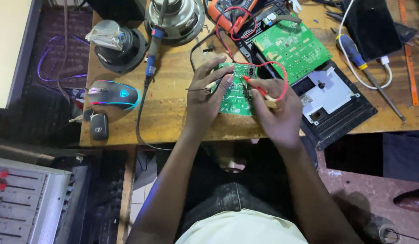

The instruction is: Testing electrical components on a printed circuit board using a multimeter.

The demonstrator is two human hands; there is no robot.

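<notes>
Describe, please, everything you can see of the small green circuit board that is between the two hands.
The small green circuit board is rectangular, with white markings and small parts on it. It lies flat near the front edge of the wooden table. The left hand grips its left edge, and the right hand puts a red probe on it.

1. A worn wooden workbench [173, 117] fills the upper middle of the view, its yellowish top scuffed and stained, its front edge running left to right.
2. Left of the bench a dark surface [47, 99] lies in shadow, lit by a thin violet glow.
3. A pale cream panel [8, 49] stands at the far left edge.
4. At lower left sits a grey piece of equipment with sliders [24, 203].
5. White floor tiles [141, 194] show under the bench.
6. At lower right the floor [367, 190] is reddish-brown and blotchy.
7. The light is even and soft.
</notes>
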